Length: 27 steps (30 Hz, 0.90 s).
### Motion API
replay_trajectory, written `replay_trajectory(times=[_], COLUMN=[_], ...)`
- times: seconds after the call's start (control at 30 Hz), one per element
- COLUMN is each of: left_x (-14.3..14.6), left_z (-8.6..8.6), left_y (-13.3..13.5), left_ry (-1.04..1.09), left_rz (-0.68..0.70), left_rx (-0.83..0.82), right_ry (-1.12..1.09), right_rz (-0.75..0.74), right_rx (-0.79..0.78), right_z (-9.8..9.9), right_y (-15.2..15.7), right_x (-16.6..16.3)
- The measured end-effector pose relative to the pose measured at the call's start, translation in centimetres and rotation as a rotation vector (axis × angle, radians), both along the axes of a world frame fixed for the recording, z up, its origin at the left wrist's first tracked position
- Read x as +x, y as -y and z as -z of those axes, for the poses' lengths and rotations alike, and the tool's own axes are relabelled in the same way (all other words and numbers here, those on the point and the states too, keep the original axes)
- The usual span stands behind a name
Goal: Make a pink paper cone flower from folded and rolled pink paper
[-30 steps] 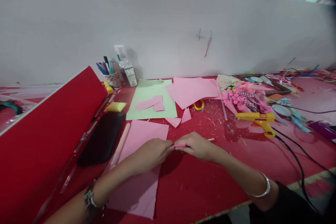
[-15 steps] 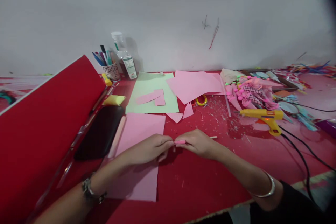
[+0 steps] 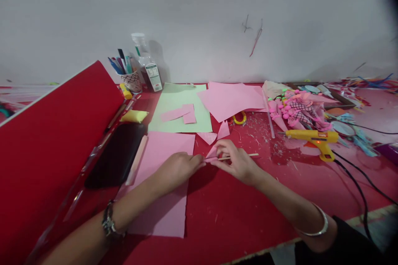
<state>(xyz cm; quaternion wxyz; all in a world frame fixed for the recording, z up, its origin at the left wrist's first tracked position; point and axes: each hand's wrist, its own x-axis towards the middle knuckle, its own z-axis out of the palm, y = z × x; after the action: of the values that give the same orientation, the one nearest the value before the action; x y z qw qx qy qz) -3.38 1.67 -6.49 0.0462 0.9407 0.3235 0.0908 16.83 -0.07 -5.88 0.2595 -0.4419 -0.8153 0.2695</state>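
Observation:
A small folded piece of pink paper (image 3: 211,154) is between my two hands, above the red tabletop. My left hand (image 3: 180,165) pinches its left end between thumb and fingertips. My right hand (image 3: 236,161) grips the other end with bent fingers, and part of the paper stands up as a flap. A thin wooden stick (image 3: 254,155) passes through the right hand, one end near the paper and the other sticking out past the knuckles. Under my left forearm lies a large pink sheet (image 3: 168,215).
A yellow glue gun (image 3: 311,134) with cables rests at the right, near a heap of pink paper cones (image 3: 298,109). Behind are pink sheets (image 3: 233,99), a green sheet (image 3: 158,120) and yellow scissor handles (image 3: 239,118). A phone (image 3: 115,157) and red board (image 3: 62,132) are left.
My right fingers have lifted and opened out around the paper, whose pleated edge now shows as a raised flap. More of the wooden stick is visible, and it has shifted slightly away from me.

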Motion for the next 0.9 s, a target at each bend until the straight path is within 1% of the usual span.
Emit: replay_trajectory(times=[0.1,0.2,0.33,0.4,0.47,0.53,0.63,0.7,0.73,0.8,0.83,0.9], left_x=[-0.1,-0.2,0.1,0.2,0.2,0.1,-0.2,-0.4,-0.4,-0.4,-0.4,-0.2], left_z=[-0.3,-1.1,-1.9,-2.2,-2.3,-2.3,-2.3,-2.3,-2.3,-2.3,-2.3,-2.4], left_y=[-0.3,-0.3,-0.1,0.0,0.0,0.0,-0.3,-0.3,-0.4,-0.3,-0.3,-0.2], left_ry=[0.046,0.089,0.138,0.175,0.236,0.318,0.419,0.423,0.420,0.440,0.468,0.526], left_rz=[-0.028,-0.039,-0.081,-0.097,-0.101,-0.088,-0.084,-0.086,-0.087,-0.107,-0.129,-0.172], left_rx=[-0.136,-0.255,-0.361,-0.412,-0.503,-0.666,-1.039,-1.288,-1.388,-1.521,-1.554,-1.560], right_ry=[0.126,0.199,0.232,0.259,0.294,0.327,0.386,0.409,0.409,0.393,0.384,0.367], right_rz=[-0.065,-0.086,-0.046,-0.058,-0.075,-0.080,-0.106,-0.142,-0.161,-0.185,-0.188,-0.179], right_rx=[0.200,0.338,0.465,0.490,0.510,0.576,0.742,0.846,0.890,0.960,0.984,1.012], right_z=[0.0,0.1,0.3,0.4,0.3,0.1,-0.4,-0.7,-0.8,-1.0,-1.1,-1.0], right_y=[0.1,0.2,0.3,0.3,0.3,0.5,0.9,1.2,1.3,1.5,1.5,1.4], right_x=[0.0,0.0,-0.2,-0.2,-0.2,-0.3,-0.6,-0.7,-0.7,-0.6,-0.6,-0.4])
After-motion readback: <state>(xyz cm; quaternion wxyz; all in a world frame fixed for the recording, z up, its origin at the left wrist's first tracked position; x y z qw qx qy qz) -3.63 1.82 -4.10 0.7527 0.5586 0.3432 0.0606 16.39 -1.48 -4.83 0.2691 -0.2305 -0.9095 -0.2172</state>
